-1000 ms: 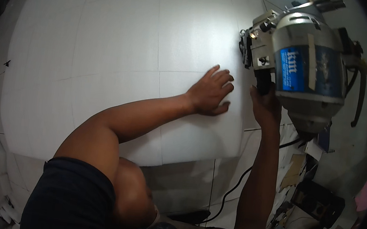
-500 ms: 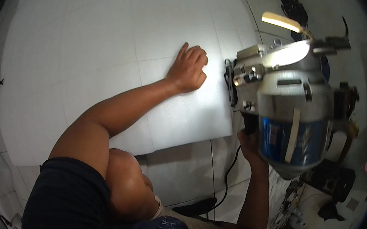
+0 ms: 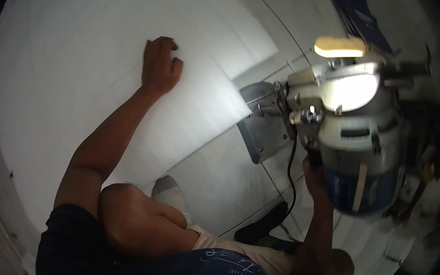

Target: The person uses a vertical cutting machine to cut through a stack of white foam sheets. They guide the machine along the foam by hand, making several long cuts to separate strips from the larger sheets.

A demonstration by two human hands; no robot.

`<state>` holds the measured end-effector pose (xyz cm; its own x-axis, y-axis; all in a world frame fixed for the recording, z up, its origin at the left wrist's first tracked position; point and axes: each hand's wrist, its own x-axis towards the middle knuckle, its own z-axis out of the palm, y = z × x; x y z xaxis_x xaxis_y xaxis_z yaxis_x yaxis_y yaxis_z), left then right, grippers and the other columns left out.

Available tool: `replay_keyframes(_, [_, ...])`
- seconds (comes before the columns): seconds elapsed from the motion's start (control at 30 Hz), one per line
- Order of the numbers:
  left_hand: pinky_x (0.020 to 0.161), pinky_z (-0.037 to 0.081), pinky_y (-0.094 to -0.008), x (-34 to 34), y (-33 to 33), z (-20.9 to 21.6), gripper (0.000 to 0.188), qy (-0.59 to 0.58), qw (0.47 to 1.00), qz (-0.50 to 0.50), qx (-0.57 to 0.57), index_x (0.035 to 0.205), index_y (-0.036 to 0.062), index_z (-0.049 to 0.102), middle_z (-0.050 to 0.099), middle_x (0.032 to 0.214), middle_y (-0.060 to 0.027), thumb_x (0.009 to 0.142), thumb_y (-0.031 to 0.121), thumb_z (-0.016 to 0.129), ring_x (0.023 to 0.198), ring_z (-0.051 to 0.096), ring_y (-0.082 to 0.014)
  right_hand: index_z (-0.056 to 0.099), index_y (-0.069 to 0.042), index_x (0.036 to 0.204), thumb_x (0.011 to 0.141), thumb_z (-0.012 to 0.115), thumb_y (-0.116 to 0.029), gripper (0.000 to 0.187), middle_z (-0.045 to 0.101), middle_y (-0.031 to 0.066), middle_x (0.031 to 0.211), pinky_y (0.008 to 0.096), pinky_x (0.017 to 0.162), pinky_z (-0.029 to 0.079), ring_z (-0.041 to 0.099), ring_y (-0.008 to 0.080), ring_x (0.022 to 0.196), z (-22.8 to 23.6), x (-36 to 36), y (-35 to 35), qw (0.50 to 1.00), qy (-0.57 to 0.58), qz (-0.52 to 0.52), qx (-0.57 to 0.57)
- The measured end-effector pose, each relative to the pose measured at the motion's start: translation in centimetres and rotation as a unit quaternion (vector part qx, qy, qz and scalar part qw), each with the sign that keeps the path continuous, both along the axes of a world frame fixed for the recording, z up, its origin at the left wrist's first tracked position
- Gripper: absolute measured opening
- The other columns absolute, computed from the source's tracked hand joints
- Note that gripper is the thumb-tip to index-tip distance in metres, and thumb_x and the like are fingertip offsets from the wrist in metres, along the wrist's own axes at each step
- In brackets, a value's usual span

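A bulky electric cloth-cutting machine [image 3: 363,136], with a silver motor housing and a blue band, stands at the right. Its grey base plate [image 3: 263,143] rests at the corner of a large white sheet [image 3: 67,86]. My right hand [image 3: 314,176] is wrapped round the machine's black handle, its fingers partly hidden by the housing. On the sheet, left of the machine, lies my left hand [image 3: 161,67] with its fingers apart and slightly bent, holding nothing. Between machine and left hand, the sheet's right edge has a notch.
A black cord [image 3: 292,185] hangs from the machine and runs over the tiled floor [image 3: 220,176] toward my dark-clad foot [image 3: 261,225]. At the top right lies a dark blue item [image 3: 363,20]. Several blurred things clutter the right side behind the machine.
My left hand has moved left over the sheet. The sheet's near right corner has shifted left and up in view, and the base plate now shows. My right hand keeps hold of the machine.
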<state>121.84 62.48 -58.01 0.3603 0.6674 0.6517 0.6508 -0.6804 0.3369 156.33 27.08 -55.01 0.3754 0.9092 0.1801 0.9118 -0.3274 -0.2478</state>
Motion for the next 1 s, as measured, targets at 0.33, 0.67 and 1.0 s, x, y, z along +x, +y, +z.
replay_keyframes(0.33, [0.092, 0.040, -0.0441, -1.3, 0.4, -0.4, 0.029, 0.048, 0.998, -0.012, -0.047, 0.111, -0.0005, 0.053, 0.057, 0.114, -0.0141, 0.083, 0.007, 0.054, 0.103, 0.050, -0.0324, 0.061, 0.000, 0.116, 0.084, 0.059, -0.042, 0.052, 0.066, 0.0237, 0.108, 0.0451, 0.091, 0.049, 0.063, 0.0382, 0.107, 3.4, 5.1, 10.3, 0.993, -0.063, -0.099, -0.024])
replay_keyframes(0.67, [0.100, 0.037, -0.0453, -2.2, -0.3, 0.4, 0.033, 0.112, 0.987, -0.010, -0.114, 0.117, -0.0015, 0.053, 0.055, 0.121, -0.0152, 0.088, 0.013, 0.057, 0.114, 0.049, -0.0333, 0.061, -0.002, 0.119, 0.085, 0.060, -0.038, 0.050, 0.065, 0.0225, 0.115, 0.0437, 0.094, 0.052, 0.064, 0.0336, 0.110, 5.7, 7.1, 18.3, 0.994, 0.028, -0.099, -0.044])
replay_keyframes(1.0, [0.113, 0.027, -0.0485, -0.4, -2.5, -1.6, 0.056, 0.173, 0.967, 0.038, -0.185, 0.136, -0.0015, 0.042, 0.037, 0.145, -0.0249, 0.093, 0.029, 0.060, 0.137, 0.032, -0.0391, 0.066, -0.005, 0.106, 0.090, 0.053, -0.025, 0.030, 0.070, 0.0160, 0.103, 0.0415, 0.082, 0.056, 0.068, 0.0291, 0.098, 4.1, 10.6, 22.4, 1.000, 0.015, 0.006, -0.022])
